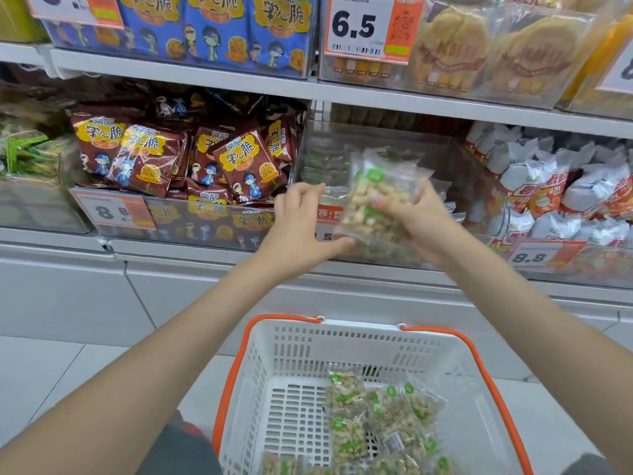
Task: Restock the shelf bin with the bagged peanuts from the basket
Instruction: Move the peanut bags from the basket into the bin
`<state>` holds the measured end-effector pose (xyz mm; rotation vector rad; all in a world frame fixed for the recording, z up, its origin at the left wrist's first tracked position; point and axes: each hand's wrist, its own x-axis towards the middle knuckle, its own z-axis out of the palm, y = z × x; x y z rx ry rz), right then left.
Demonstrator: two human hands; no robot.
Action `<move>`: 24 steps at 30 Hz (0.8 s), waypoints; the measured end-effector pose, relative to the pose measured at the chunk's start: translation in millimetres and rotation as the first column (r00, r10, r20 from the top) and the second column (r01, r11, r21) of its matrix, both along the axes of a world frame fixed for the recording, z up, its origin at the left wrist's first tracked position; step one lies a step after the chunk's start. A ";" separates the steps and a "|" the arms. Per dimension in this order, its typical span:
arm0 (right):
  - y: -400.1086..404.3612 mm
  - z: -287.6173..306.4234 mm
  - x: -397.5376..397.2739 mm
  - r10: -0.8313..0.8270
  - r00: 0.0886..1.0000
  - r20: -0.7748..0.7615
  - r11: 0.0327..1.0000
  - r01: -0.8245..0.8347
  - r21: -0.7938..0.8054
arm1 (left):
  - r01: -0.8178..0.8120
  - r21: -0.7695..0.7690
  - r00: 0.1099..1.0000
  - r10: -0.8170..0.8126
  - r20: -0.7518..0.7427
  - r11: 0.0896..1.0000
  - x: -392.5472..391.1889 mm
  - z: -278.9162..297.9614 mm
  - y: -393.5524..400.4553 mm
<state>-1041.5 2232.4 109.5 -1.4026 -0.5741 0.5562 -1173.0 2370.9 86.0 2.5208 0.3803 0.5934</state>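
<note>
On the far left of the middle shelf we see brown snack packs heaped in their bin, a price tag on its front. Just right of them our left hand is raised with fingers spread and loose; its thumb tip touches the lower corner of the peanut bag, but it grasps nothing. Our right hand clasps that clear, green-labelled bag from the right, holding it upright in front of the clear shelf bin, where a few similar bags lie. Further right sit white and red packets. Below, on the floor, the white basket with orange handles holds more peanut bags, gathered toward its right side.
</note>
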 end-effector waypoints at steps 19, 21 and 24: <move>166.5 25.6 139.0 -0.096 0.963 0.252 0.971 0.147 -0.191 | -0.077 0.692 0.986 -0.047 0.158 0.718 41.1 -52.0 51.7; 177.1 23.8 142.5 -0.038 0.933 0.358 0.954 0.141 -0.265 | -0.084 0.687 0.985 -0.043 0.166 0.722 41.9 -52.2 51.5; 183.0 17.5 147.1 0.001 0.931 0.364 0.939 0.124 -0.319 | -0.090 0.679 0.984 -0.040 0.174 0.729 42.7 -53.4 51.4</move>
